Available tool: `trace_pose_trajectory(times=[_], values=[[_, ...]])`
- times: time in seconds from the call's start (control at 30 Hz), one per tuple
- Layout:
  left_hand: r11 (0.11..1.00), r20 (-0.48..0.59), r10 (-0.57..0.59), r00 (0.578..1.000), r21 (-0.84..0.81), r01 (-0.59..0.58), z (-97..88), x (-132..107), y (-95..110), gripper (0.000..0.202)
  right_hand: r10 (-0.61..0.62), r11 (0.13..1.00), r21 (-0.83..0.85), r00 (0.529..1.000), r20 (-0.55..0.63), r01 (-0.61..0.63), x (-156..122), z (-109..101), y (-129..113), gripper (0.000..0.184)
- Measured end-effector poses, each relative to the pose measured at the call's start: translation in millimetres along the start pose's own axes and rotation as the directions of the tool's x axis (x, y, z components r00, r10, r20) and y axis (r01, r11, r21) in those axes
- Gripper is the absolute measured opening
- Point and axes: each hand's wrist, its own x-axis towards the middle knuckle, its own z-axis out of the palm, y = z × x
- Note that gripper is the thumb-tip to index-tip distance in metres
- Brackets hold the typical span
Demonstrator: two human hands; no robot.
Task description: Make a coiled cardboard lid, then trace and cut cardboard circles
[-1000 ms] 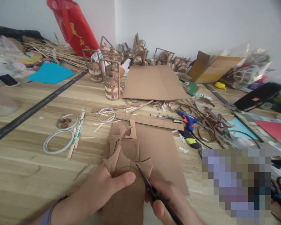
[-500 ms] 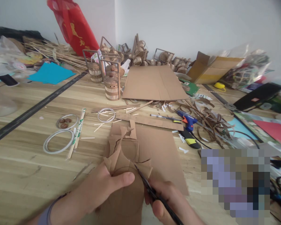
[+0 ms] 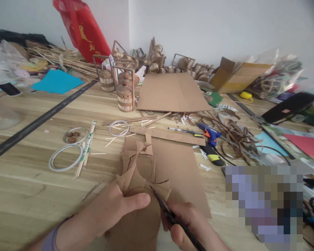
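My left hand (image 3: 112, 209) pinches a brown cardboard sheet (image 3: 180, 170) near the table's front edge, thumb on top of a round shape drawn on it. My right hand (image 3: 191, 225) is closed on black scissors (image 3: 163, 205), whose blades cut into the cardboard along the curved line, just right of my left thumb. Cut flaps of cardboard stick up beyond my left fingers.
On the wooden table (image 3: 23, 188) lie wire rings (image 3: 65, 157), sticks, a blue glue gun (image 3: 210, 134), a yellow-black knife (image 3: 211, 155), a flat cardboard sheet (image 3: 172, 92), small woven lanterns (image 3: 125, 94), a red bag (image 3: 81, 28) and curled strips (image 3: 235, 136).
The scissors have crept a little further along the curved cut. Both hands stay in nearly the same place.
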Motion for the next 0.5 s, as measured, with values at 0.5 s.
trace_pose_trajectory(times=[0.5], values=[[0.992, 0.124, 0.052, 0.991, -0.117, -0.037, -6.7, 1, -11, 0.069, 0.054, 0.998, 0.012, 0.998, 0.03, -0.054, -2, -2, -4, 0.07]])
